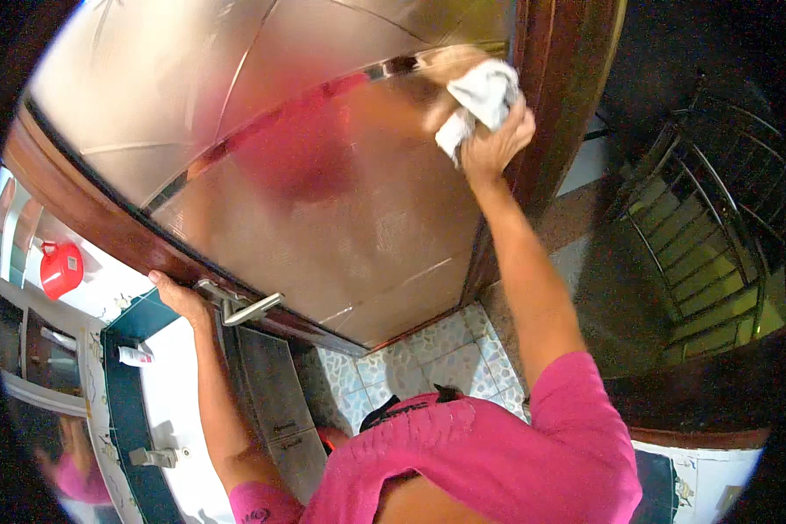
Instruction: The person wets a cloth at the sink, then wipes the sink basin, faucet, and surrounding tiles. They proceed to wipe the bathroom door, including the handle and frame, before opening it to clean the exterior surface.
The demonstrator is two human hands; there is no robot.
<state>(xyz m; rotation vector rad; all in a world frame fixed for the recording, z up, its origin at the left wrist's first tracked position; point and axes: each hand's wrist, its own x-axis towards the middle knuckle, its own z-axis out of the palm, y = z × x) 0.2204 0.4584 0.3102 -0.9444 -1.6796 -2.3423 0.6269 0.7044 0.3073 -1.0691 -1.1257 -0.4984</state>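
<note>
A white cloth is bunched in my right hand, pressed to the upper right of a door's frosted glass panel. My arm is stretched far out to reach there, and the glass shows a blurry pink reflection. Down at the left, my left hand rests on the door's dark wooden edge, just beside the metal lever handle. Its fingers are mostly hidden behind that edge, so I cannot make out how tightly they grip.
Patterned floor tiles lie below the door. On the left wall hang a red plastic container and a mirror; a white tube stands near them. A metal stair railing rises in the dim space at right.
</note>
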